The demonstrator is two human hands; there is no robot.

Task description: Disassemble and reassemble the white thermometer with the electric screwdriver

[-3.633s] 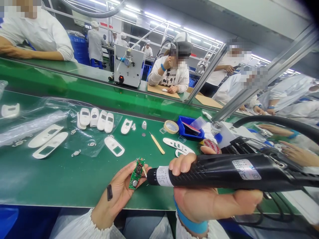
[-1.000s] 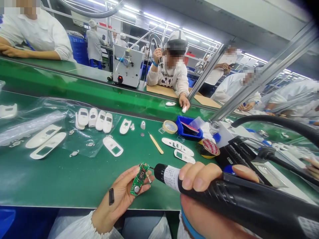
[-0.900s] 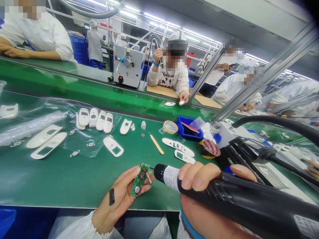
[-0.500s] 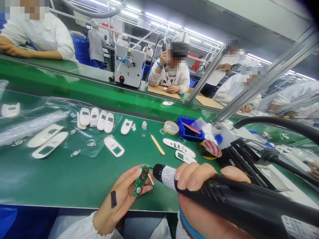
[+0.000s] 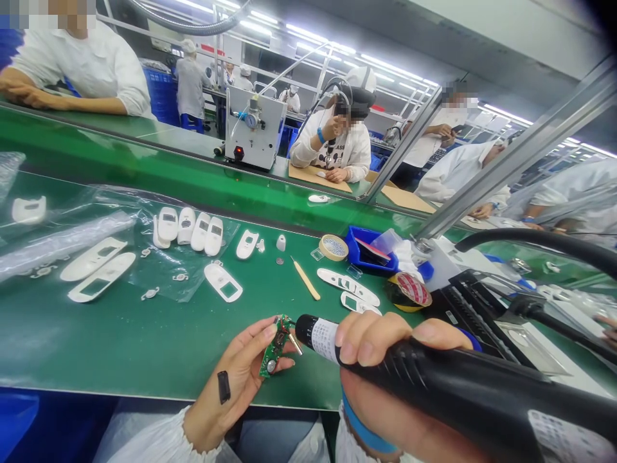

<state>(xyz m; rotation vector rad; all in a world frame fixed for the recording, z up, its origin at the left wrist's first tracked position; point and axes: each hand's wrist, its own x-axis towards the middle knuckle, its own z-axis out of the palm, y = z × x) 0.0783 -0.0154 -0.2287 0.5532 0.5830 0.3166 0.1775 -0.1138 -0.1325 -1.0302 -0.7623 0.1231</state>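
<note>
Between the fingers and thumb of my left hand (image 5: 241, 360) is a small green circuit board (image 5: 270, 354), tilted, with a round silver part at its lower end. A small metal cylinder (image 5: 295, 343) sticks out at the board's right side. My right hand (image 5: 385, 360) is wrapped round a thick black electric screwdriver (image 5: 434, 373) with a pale label near its nose. Its thin bit points left at the board's upper end; whether the tip touches a screw is too small to tell. A strip of black tape (image 5: 223, 386) sticks to my left wrist.
White plastic casings (image 5: 187, 228) lie on the green table (image 5: 173, 341), some on clear plastic film. Behind my hands are a yellow-handled pick (image 5: 305, 279), a tape roll (image 5: 409, 291), a blue bin (image 5: 369, 249) and a round dish (image 5: 333, 247). A co-worker (image 5: 332, 138) sits opposite.
The view has shifted slightly, so the table items sit a little further right. The board and screwdriver stay together at nearly the same place. The co-worker opposite has lowered their head.
</note>
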